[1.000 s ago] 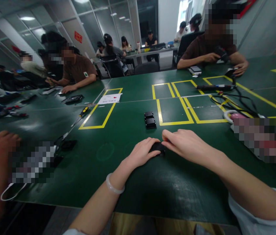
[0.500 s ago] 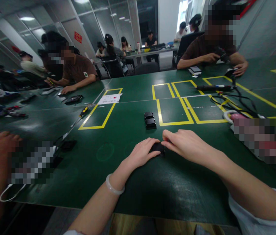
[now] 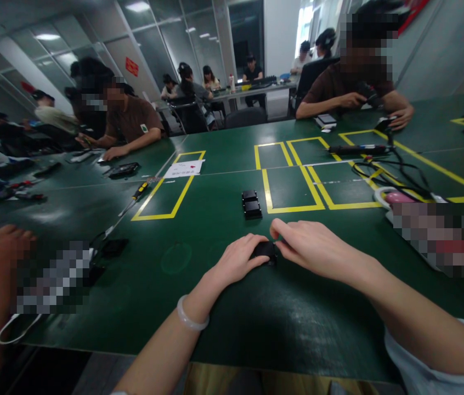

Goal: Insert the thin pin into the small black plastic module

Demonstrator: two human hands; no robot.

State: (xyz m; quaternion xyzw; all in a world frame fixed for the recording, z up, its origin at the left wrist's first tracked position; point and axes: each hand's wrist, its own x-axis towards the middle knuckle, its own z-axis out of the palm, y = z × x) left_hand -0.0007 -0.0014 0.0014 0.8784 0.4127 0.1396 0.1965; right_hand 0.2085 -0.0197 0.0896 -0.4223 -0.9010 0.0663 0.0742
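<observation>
In the head view, my left hand (image 3: 238,255) is closed around a small flat black block (image 3: 265,251) lying on the green table, thumb along its near edge and fingers at its far side. My right hand (image 3: 301,241) is held in a pinch at the block's right corner. Whatever lies between those fingertips is too small or hidden to name. Just beyond my hands sits another black piece (image 3: 252,204), made of two square sections with small light bits along its sides.
Yellow tape outlines (image 3: 295,209) mark the green table (image 3: 224,307). Cables and a black pen-shaped tool (image 3: 357,149) lie at the right. A yellow-black screwdriver (image 3: 140,190) is on the left, near a paper label (image 3: 185,168). A co-worker's hand (image 3: 1,247) rests at the left edge.
My right fingertips have shifted slightly downward at the block's corner. My left hand keeps its hold, and the block stays in place.
</observation>
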